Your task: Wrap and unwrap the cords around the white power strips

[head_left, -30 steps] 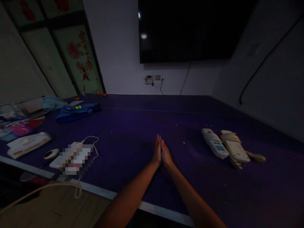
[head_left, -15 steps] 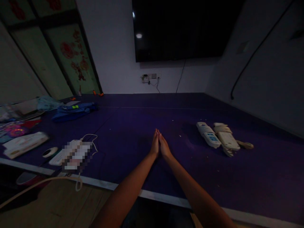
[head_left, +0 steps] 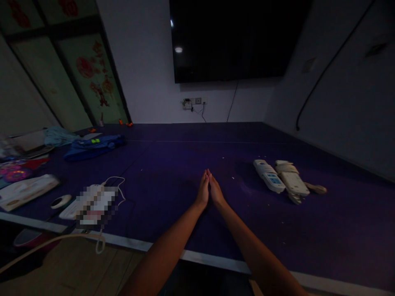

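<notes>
My left hand [head_left: 203, 191] and my right hand [head_left: 216, 190] stand upright on the purple tabletop [head_left: 173, 164], touching near the fingertips. Their fingers are stretched out and point away from me. I see nothing held between them, though the inner palms are mostly hidden. To the right of my hands lie two white oblong devices with cords wound round them: one with a blue panel [head_left: 269, 176], the other plain-faced [head_left: 291, 179].
At left are a partly blurred-out white item [head_left: 98, 205] with a white cable, a small white rounded object [head_left: 61, 201], a white packet [head_left: 27, 191] and blue cloth [head_left: 92, 147]. A pale front edge [head_left: 216, 260] borders the table. A large dark screen [head_left: 240, 41] hangs on the far wall.
The view has shifted slightly, so the surroundings sit a little further left. My hands keep the same pose, fingertips together; nothing on the table has moved.
</notes>
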A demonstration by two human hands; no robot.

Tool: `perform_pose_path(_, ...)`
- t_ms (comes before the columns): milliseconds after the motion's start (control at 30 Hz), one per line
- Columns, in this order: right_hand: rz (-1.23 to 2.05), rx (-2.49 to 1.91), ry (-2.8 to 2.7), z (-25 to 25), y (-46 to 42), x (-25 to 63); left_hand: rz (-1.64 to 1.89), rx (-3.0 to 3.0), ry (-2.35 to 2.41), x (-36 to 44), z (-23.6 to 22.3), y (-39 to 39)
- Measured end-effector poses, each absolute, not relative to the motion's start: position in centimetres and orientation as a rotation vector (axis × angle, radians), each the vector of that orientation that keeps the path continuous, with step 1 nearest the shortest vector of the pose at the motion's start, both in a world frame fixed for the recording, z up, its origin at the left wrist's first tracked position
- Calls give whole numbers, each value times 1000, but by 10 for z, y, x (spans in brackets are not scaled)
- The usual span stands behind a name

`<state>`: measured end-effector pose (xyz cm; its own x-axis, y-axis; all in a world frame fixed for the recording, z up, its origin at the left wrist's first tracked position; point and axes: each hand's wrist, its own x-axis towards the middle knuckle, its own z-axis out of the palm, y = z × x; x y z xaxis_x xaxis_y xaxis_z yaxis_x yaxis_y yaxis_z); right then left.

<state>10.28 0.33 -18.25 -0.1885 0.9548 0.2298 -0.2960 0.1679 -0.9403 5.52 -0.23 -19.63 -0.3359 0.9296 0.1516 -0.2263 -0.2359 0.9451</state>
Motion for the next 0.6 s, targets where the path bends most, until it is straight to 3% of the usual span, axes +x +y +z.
perform_pose_path(600,1339,-708,-1213,-184,6,105,1757,926,1074,57,-185,-15)
